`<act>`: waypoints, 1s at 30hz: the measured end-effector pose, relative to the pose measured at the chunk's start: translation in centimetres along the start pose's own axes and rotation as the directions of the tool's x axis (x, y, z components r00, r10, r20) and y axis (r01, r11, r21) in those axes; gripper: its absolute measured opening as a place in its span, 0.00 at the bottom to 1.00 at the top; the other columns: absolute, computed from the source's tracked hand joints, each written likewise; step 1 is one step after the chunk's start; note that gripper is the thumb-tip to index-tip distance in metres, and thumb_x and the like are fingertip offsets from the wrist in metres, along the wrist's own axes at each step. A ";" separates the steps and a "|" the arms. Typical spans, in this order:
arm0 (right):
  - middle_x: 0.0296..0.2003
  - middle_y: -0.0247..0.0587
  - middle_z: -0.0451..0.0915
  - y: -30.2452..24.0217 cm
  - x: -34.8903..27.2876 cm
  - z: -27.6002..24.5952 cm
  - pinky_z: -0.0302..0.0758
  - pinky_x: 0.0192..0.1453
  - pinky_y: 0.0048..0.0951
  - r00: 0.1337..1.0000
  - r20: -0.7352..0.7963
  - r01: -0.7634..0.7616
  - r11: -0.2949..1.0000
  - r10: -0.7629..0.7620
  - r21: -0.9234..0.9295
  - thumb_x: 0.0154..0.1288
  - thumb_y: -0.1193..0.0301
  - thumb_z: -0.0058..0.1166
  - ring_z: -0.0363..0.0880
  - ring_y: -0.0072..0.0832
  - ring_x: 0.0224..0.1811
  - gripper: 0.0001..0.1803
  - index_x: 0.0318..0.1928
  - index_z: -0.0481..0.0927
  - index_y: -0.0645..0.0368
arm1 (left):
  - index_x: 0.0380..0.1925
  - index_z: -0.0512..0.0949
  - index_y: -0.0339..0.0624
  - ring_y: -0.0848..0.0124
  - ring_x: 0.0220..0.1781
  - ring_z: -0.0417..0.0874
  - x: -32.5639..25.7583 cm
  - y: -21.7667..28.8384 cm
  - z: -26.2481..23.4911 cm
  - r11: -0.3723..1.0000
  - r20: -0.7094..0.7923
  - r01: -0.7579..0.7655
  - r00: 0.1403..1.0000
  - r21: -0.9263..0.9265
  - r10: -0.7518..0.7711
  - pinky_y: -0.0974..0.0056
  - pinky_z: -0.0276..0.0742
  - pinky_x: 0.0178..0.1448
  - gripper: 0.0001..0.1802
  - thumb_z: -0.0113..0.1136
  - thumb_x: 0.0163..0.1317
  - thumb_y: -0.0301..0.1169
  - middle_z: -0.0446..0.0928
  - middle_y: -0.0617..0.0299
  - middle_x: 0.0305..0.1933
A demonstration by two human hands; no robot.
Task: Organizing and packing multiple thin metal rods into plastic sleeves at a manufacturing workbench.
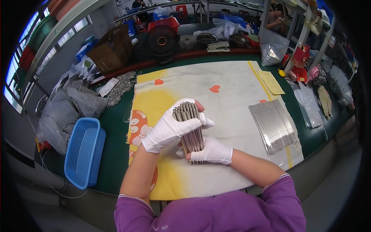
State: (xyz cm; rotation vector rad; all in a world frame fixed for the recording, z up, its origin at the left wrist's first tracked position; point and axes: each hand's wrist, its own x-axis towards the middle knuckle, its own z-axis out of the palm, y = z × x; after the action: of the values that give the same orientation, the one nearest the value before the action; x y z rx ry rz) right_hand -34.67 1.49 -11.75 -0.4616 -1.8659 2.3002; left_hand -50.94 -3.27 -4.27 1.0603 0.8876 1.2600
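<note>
Between my two gloved hands stands a thick bundle of thin metal rods [191, 135], slightly tilted, with its ends facing up. My left hand [170, 129], in a white glove with some bare fingertips, wraps round the upper part. Lower down, my right hand [210, 150], gloved the same way, closes round the bundle near its bottom end. Beneath them a white and yellow printed cloth [228, 116] covers the table. To the right, a flat row of similar silver rods [272, 125] lies side by side on the cloth.
A blue plastic basket [85, 152] stands at the left, beside clear bags of small metal parts [87, 102]. Loose metal pieces [123, 87] lie behind them. A black fan [162, 40] is at the back. Yellow paper [271, 82] and plastic sleeves [308, 106] lie at the right.
</note>
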 end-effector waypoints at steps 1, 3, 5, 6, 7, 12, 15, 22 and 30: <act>0.48 0.35 0.82 0.0 0.0 0.0 0.74 0.57 0.27 1.000 0.001 0.000 1.000 0.000 -0.002 0.60 0.67 0.65 0.78 0.21 0.53 0.28 0.60 0.72 0.56 | 0.48 0.70 0.38 0.59 0.49 0.84 0.0 -0.1 0.0 1.000 -0.009 0.002 1.000 -0.002 -0.002 0.55 0.81 0.56 0.18 0.64 0.59 0.26 0.78 0.61 0.39; 0.48 0.35 0.82 0.0 0.0 0.0 0.74 0.57 0.27 1.000 0.002 -0.001 1.000 0.001 -0.004 0.60 0.67 0.65 0.78 0.21 0.53 0.28 0.60 0.72 0.56 | 0.47 0.71 0.38 0.60 0.49 0.84 0.0 -0.1 0.0 1.000 -0.018 0.004 1.000 -0.003 -0.004 0.56 0.81 0.55 0.17 0.64 0.60 0.26 0.78 0.61 0.39; 0.48 0.35 0.82 0.0 0.0 -0.1 0.74 0.57 0.27 1.000 -0.002 -0.021 1.000 0.021 -0.010 0.60 0.67 0.65 0.78 0.21 0.53 0.28 0.60 0.72 0.56 | 0.46 0.71 0.38 0.61 0.48 0.84 0.1 0.0 0.1 0.999 -0.035 0.009 0.999 0.040 -0.007 0.58 0.82 0.54 0.16 0.64 0.60 0.27 0.79 0.61 0.38; 0.48 0.35 0.82 0.1 0.0 -0.1 0.74 0.57 0.27 1.000 -0.003 -0.021 1.000 0.021 -0.010 0.60 0.67 0.65 0.78 0.21 0.53 0.28 0.60 0.72 0.56 | 0.46 0.71 0.38 0.61 0.48 0.84 0.1 0.1 0.1 0.999 -0.035 0.009 0.999 0.039 -0.007 0.58 0.82 0.54 0.16 0.64 0.60 0.27 0.79 0.61 0.38; 0.48 0.35 0.82 0.1 0.0 -0.2 0.74 0.57 0.27 1.000 -0.002 -0.019 1.000 0.019 -0.013 0.60 0.67 0.65 0.78 0.21 0.53 0.28 0.60 0.72 0.56 | 0.46 0.71 0.38 0.61 0.48 0.84 0.1 0.2 0.2 0.998 -0.035 0.015 0.999 0.053 -0.013 0.58 0.81 0.54 0.16 0.64 0.60 0.27 0.79 0.61 0.38; 0.48 0.35 0.82 -0.1 0.0 -0.1 0.74 0.58 0.27 1.000 0.002 -0.019 0.999 0.019 -0.027 0.60 0.66 0.65 0.78 0.21 0.53 0.29 0.60 0.72 0.56 | 0.46 0.71 0.39 0.62 0.46 0.84 0.1 0.0 0.0 0.997 -0.026 -0.008 1.000 0.083 0.010 0.58 0.81 0.54 0.16 0.63 0.60 0.27 0.79 0.61 0.38; 0.48 0.36 0.82 0.1 0.0 -0.2 0.74 0.58 0.27 1.000 0.002 -0.014 1.000 0.014 -0.022 0.59 0.66 0.65 0.78 0.22 0.53 0.28 0.59 0.72 0.57 | 0.47 0.70 0.39 0.62 0.46 0.85 0.0 0.2 0.1 0.997 -0.025 0.009 1.000 0.082 -0.007 0.58 0.80 0.54 0.18 0.63 0.59 0.27 0.79 0.60 0.38; 0.55 0.39 0.76 -0.8 -0.3 -0.2 0.69 0.63 0.31 0.995 0.096 0.006 0.989 0.008 -0.145 0.55 0.60 0.69 0.73 0.27 0.59 0.35 0.61 0.69 0.58 | 0.37 0.72 0.42 0.61 0.47 0.85 -0.8 0.5 0.7 0.998 0.051 0.043 0.998 0.036 -0.045 0.58 0.81 0.53 0.12 0.65 0.55 0.25 0.80 0.59 0.34; 0.44 0.38 0.74 -7.5 -3.0 -5.0 0.69 0.60 0.32 0.574 -0.157 0.564 0.527 -0.804 -0.636 0.53 0.62 0.70 0.74 0.31 0.52 0.25 0.49 0.76 0.56 | 0.36 0.71 0.40 0.71 0.36 0.85 -0.3 0.6 2.0 0.992 -0.048 0.026 0.999 0.122 -0.021 0.67 0.80 0.42 0.11 0.63 0.58 0.27 0.78 0.62 0.30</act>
State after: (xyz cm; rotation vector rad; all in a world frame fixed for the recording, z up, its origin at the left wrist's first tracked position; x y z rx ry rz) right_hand -30.87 6.88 -4.96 -0.1668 -1.9074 1.0210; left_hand -49.26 -3.85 -3.10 1.1172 1.0212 1.2276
